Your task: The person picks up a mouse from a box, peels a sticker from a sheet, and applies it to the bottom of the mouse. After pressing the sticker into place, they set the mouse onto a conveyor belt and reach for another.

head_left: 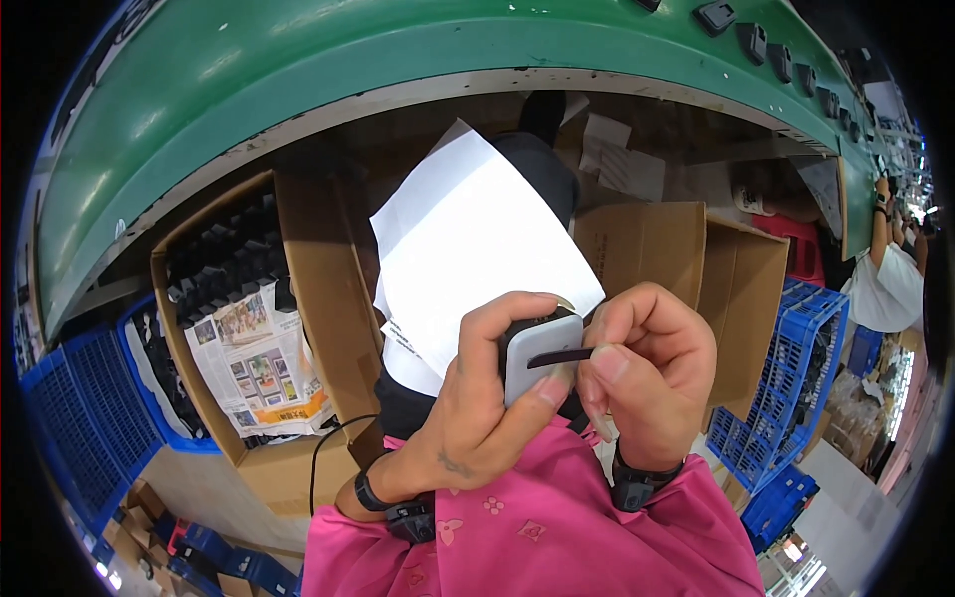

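My left hand (487, 408) is closed around a small grey-and-black plastic device (529, 373), its pale face turned up above my lap. Pinched between thumb and fingertips, a thin dark strip (562, 355) reaches from my right hand (647, 363) across the device's face. Whether the strip lies on the surface or just over it, I cannot tell. White paper sheets (477, 229) cover my lap just beyond both hands. Pink cloth (527, 507) with a raised pattern lies beneath my forearms, and each wrist wears a black band.
A green bench (298, 65) curves across the far side, with several black device parts (753, 43) along its right. To the left, a cardboard box (261, 463) holds dark parts and newspaper. An open carton (741, 298) and blue crate (736, 448) stand right. Another person (885, 284) is farther right.
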The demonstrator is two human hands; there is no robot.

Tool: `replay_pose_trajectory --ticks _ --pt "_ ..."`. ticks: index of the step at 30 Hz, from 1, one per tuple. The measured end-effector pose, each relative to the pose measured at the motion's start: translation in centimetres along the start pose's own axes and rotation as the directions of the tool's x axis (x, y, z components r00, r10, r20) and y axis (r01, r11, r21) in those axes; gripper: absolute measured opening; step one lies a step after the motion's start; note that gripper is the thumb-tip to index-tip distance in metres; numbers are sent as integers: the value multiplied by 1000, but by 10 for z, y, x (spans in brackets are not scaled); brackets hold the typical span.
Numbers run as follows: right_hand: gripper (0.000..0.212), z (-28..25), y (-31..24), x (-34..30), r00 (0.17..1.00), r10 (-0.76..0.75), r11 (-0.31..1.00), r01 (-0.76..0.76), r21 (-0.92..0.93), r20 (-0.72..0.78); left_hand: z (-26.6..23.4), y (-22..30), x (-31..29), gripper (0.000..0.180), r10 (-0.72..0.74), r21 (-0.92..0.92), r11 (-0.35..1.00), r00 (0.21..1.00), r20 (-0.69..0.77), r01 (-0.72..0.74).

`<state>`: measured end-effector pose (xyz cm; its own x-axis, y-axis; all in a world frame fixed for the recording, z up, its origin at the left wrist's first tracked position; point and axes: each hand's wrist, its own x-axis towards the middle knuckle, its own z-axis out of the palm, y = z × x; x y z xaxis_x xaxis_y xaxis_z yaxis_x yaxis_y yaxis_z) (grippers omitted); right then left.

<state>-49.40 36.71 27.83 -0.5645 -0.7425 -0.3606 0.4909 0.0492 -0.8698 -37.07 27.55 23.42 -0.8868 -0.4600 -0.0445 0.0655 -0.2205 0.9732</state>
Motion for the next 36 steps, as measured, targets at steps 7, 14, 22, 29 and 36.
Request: replay_pose_trajectory --ticks 7,14,22,29,36 --pt "6 -2 1 1 999 6 998 -9 59 53 -1 1 0 50 45 58 997 999 -7 -45" --pt "6 -2 3 2 999 3 999 -5 39 48 -1 2 -1 48 47 89 995 999 -8 -46" --pt "7 -2 5 2 999 0 999 -2 36 40 -1 1 0 48 61 102 993 998 -19 -59" --pt "6 -1 7 3 1000 -4 999 3 39 21 -1 1 0 48 53 131 990 998 -31 -49" --pt "7 -1 9 3 1000 -8 1000 8 30 16 -1 0 -1 48 43 122 992 998 -35 -38"
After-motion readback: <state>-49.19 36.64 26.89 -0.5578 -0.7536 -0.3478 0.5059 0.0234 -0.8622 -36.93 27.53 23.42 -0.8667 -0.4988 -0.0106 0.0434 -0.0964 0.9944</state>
